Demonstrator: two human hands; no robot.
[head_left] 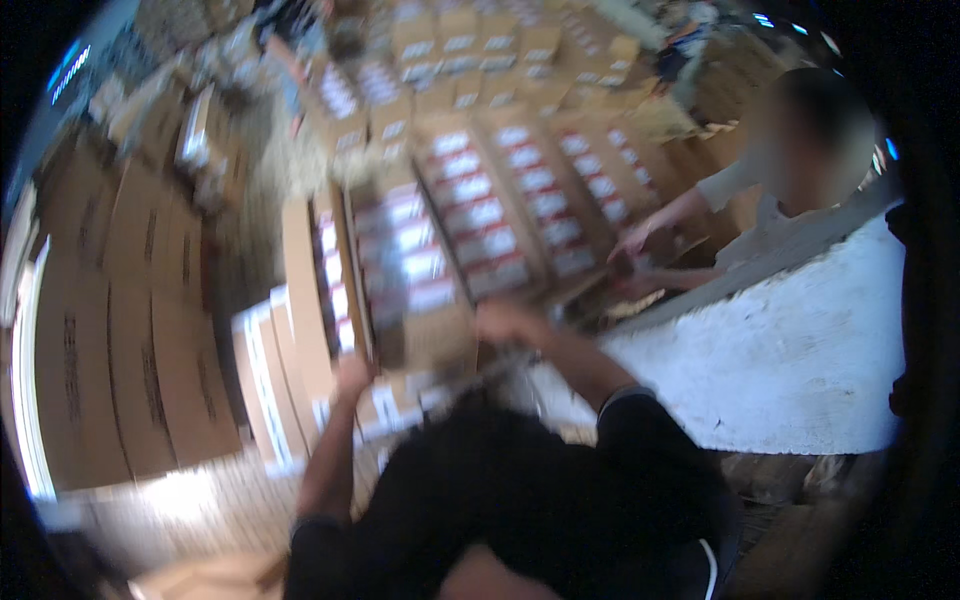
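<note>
An open cardboard box (436, 340) stands directly in front of me, filled with a row of white and red packets (408, 240). My left hand (354, 374) is closed on its near left edge. At the near right corner of the same box, my right hand (508, 323) is closed on the edge. Motion blur softens both hands, and their fingertips are partly hidden. More open boxes with rows of similar packets (475, 213) stand close by on the right, and a narrow row of packets (335, 265) shows on the left.
Tall brown cartons (75, 370) line the left side. A co-worker (790, 190) reaches toward the boxes from the right, behind a white slab-like surface (770, 350). Many cartons (460, 45) fill the background, where other people (290, 50) are partly visible.
</note>
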